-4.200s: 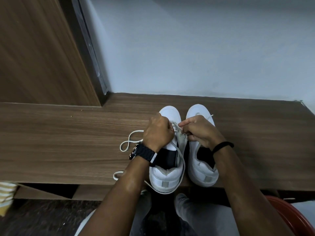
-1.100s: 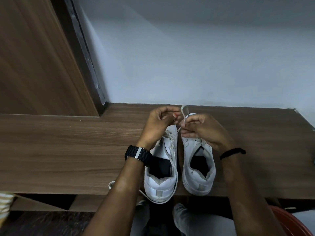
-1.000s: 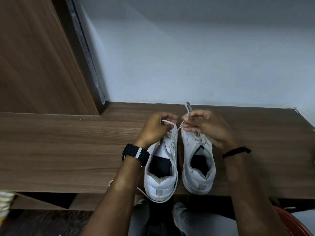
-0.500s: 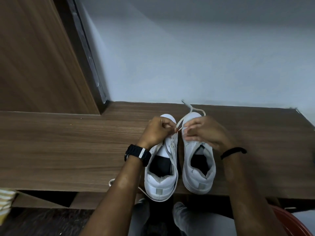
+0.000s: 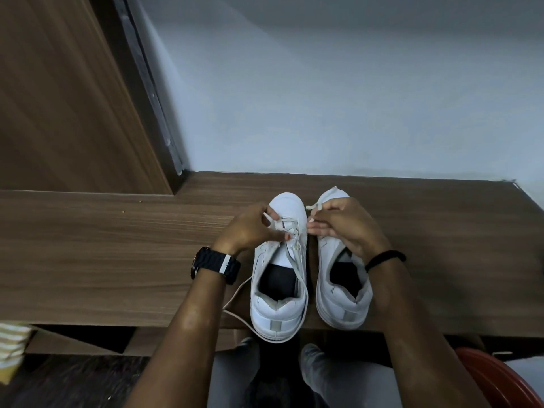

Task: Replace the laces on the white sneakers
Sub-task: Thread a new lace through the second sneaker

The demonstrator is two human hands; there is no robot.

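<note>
2 white sneakers [image 5: 278,293] stand side by side, heels at the wooden table [image 5: 117,260] near edge, bare wood either side. Left hand [image 5: 250,228] and right hand [image 5: 341,225] each pinch a lace [image 5: 297,245] end over the toes.

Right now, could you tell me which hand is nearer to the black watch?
Left. The black watch sits on the wrist just behind the left hand; the right hand is over the other sneaker, farther right.
</note>
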